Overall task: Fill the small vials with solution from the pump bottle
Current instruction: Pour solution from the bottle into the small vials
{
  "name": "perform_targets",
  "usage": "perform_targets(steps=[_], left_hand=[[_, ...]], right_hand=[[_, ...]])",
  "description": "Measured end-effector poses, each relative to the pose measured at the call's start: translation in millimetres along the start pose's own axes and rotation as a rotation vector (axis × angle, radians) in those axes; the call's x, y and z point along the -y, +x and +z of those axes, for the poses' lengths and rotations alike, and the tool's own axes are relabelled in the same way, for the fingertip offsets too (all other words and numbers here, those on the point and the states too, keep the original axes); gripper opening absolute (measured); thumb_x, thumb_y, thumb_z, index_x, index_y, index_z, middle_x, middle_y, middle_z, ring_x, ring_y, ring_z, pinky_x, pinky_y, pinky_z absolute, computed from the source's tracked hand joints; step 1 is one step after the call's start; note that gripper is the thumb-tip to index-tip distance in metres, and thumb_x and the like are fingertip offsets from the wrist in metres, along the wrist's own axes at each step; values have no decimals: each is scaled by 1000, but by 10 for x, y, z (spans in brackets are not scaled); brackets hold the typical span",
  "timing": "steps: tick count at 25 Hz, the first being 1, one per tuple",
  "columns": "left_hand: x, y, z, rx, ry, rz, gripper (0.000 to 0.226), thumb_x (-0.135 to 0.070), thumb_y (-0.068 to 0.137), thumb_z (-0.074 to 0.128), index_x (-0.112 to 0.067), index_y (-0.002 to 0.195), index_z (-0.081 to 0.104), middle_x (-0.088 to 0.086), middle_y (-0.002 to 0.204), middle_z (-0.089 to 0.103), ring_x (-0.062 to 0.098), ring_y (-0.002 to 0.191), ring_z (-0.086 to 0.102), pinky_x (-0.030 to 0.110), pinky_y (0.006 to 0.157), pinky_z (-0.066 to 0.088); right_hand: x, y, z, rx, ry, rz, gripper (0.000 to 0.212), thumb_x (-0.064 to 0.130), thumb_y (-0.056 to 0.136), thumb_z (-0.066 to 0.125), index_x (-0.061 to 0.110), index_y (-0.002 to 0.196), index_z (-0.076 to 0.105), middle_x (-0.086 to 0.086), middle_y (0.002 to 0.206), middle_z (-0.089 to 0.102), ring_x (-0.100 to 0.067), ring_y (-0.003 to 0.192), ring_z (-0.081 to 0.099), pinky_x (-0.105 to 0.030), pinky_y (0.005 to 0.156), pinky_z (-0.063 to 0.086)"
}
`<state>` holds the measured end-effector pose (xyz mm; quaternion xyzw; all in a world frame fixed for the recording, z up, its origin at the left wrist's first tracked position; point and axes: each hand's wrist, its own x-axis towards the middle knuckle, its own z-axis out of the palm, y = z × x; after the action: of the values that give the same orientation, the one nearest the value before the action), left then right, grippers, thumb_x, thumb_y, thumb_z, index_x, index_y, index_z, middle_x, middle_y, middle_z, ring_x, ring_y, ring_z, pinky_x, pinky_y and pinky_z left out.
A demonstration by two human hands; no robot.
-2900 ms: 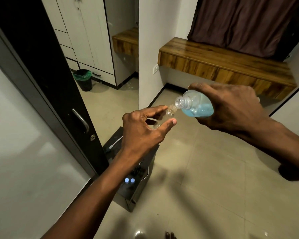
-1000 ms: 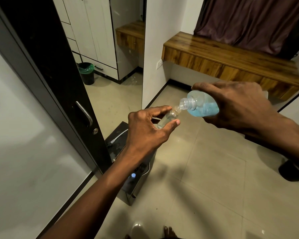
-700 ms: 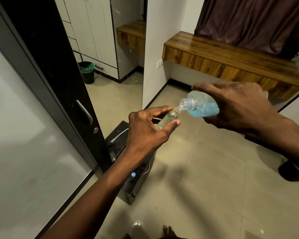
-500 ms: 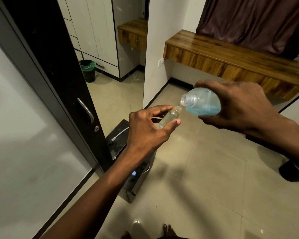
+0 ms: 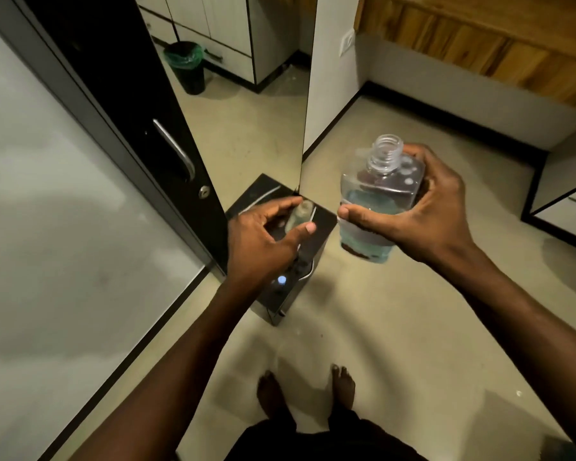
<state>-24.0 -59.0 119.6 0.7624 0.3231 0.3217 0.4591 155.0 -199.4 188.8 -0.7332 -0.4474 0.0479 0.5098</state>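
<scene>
Blue solution sits low in the open-necked pump bottle [image 5: 376,194], upright at centre right with the right hand [image 5: 423,211] wrapped round it. The left hand [image 5: 263,241] pinches a small vial [image 5: 300,212] between thumb and fingers mid-frame, over a dark box [image 5: 263,194] on the floor. Looks like a pouring pause, so hold the vial level and tip slowly into that tiny mouth.

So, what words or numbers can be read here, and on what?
Nothing legible.
The clear plastic bottle of blue liquid in the right hand shows no legible print; the small clear vial in the left hand is bare; the black box with a blue light is blurred.
</scene>
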Motion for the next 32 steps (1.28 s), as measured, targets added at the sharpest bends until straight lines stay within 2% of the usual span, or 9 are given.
perform_targets(steps=[4,8,12,16,17,19,21,24,32], left_hand=[[1024,-251,-92,-8,179,-87,40,-24,84,85,-18,122,75,-5,111,77,6,90,74,24,80,62],[1916,-465,-36,-45,322,-184,35,-13,84,84,-12,119,76,6,107,79,16,89,75,41,84,63],[2543,-564,206,1,317,-282,33,-12,82,80,-15,115,76,5,101,80,19,90,76,46,83,63],[2793,-595,440,12,327,-372,21,-20,87,81,-14,107,77,3,95,80,20,88,77,38,84,62],[2830,-607,479,7,339,-392,18,-20,89,80,-13,105,77,4,93,80,20,86,76,31,85,61],[2892,-628,529,-5,352,-422,18,-20,90,78,-9,105,76,6,93,80,19,86,75,-2,85,43],[2922,-619,568,-23,349,-436,17,-19,91,77,-8,104,76,6,92,80,16,84,72,-12,78,29],[2914,-563,611,-43,371,-468,16,-20,92,76,-8,104,75,5,91,79,12,77,64,-13,75,25],[2999,-570,732,-128,246,-528,30,-18,88,80,-16,117,73,-5,100,77,4,85,69,-5,70,43]], right_hand=[[-327,-169,318,31,47,113,79,38,57,100,16,123,63,3,112,72,-13,101,71,-40,88,61],[-605,-368,497,92,-3,134,80,42,57,99,19,125,62,14,113,69,0,101,67,-20,88,57],[-853,-578,646,123,23,195,78,37,56,99,20,123,63,18,111,68,2,100,67,-15,87,54],[-1036,-765,726,162,69,239,77,25,55,101,22,121,62,25,108,69,5,100,67,-9,84,50],[-1077,-799,728,167,70,243,77,22,55,101,21,121,62,23,108,69,5,100,67,-8,83,50],[-1141,-864,735,175,71,253,76,19,55,101,17,121,63,23,108,69,4,100,67,-7,83,49],[-1189,-910,734,173,75,263,76,18,55,101,15,121,64,25,107,70,3,99,68,-7,83,49],[-1229,-937,726,179,81,278,75,17,55,101,14,121,64,21,106,71,1,99,69,-8,82,50],[-1283,-937,746,196,80,289,77,17,55,101,15,122,63,31,108,68,3,100,68,-7,83,49]])
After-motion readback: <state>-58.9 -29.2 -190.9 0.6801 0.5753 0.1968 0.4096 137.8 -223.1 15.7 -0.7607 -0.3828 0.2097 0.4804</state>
